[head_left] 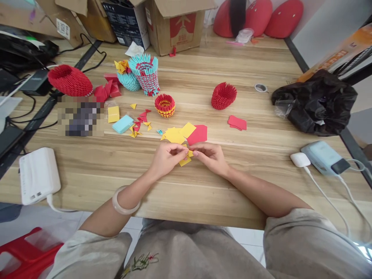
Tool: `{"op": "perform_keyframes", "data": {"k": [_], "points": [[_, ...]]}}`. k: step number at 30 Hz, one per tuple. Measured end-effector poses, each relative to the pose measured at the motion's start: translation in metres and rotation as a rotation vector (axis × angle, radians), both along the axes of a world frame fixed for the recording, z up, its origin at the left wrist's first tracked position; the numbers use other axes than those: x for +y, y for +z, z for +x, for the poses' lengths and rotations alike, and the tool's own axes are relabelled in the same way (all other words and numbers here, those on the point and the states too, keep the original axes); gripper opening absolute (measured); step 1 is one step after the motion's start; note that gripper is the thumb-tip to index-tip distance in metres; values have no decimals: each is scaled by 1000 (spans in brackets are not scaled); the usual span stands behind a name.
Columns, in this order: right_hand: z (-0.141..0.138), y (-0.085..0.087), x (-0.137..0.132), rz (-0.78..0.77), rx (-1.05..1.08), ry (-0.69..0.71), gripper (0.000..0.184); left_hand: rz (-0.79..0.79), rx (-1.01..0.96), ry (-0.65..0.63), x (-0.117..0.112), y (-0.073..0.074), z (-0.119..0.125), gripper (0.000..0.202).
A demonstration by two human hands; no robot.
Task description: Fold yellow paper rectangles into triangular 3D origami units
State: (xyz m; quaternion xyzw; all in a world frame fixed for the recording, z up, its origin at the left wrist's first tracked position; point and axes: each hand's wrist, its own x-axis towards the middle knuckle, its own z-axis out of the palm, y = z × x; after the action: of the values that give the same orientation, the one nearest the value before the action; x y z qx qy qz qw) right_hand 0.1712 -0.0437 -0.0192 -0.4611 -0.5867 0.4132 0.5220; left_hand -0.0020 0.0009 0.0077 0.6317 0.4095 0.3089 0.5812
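My left hand [167, 158] and my right hand [209, 155] meet over the wooden table [186, 186], both pinching one small yellow paper piece [185, 161] between fingertips. Just beyond them lie loose yellow paper sheets [176, 135] and a red sheet [198, 134]. Small folded red and yellow triangles [141, 122] are scattered to the left. A pale bangle [123, 201] circles my left wrist.
Origami models stand further back: a red and yellow ring [164, 105], a red cup [223, 95], a teal and red vase [147, 74], a big red vase [69, 80]. Cardboard boxes line the far edge. A black bag [315, 101], chargers [322, 157] right, a white box [37, 174] left.
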Motion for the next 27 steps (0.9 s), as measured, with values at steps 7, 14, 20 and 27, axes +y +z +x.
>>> {"op": "perform_keyframes", "data": {"k": [7, 14, 20, 27], "points": [[-1, 3, 7, -168, 146, 36, 18, 252, 69, 3, -4, -7, 0, 14], [-1, 0, 5, -161, 135, 28, 14, 163, -14, 50, -2, -2, 1, 14], [-1, 1, 2, -56, 85, 57, 14, 101, 82, -84, -1, 0, -1, 9], [0, 1, 0, 6, -14, 110, 17, 84, 133, -195, -3, 1, 1, 15]]}}
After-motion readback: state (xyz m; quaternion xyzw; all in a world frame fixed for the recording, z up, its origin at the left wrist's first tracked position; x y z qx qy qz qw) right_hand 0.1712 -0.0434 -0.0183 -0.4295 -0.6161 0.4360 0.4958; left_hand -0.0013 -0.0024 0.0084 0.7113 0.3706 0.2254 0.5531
